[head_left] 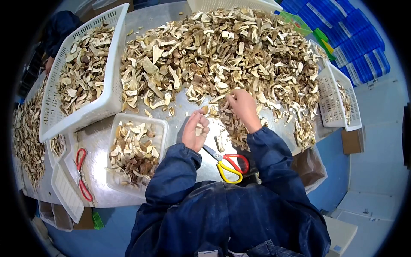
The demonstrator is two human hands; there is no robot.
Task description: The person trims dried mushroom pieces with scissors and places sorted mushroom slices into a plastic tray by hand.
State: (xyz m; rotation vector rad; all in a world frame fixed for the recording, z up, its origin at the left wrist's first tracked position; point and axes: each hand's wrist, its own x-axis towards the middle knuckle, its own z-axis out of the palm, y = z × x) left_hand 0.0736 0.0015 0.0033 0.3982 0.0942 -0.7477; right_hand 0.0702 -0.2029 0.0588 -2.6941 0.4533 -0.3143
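A large heap of dried mushroom slices covers the metal table in front of me. My left hand is half curled, palm up, and pinches a small brown mushroom slice at its fingertips. At the near edge of the heap, my right hand points down with its fingers pressed together among the slices; what they hold is hidden. Scissors with one red and one yellow handle lie close to my body, below both hands. Left of my left arm stands a clear plastic tub partly filled with slices.
A white perforated basket full of slices stands at the left. Red-handled scissors lie near the table's left front. Another white basket is at the right, with stacked blue crates behind. A person's dark sleeve shows at upper left.
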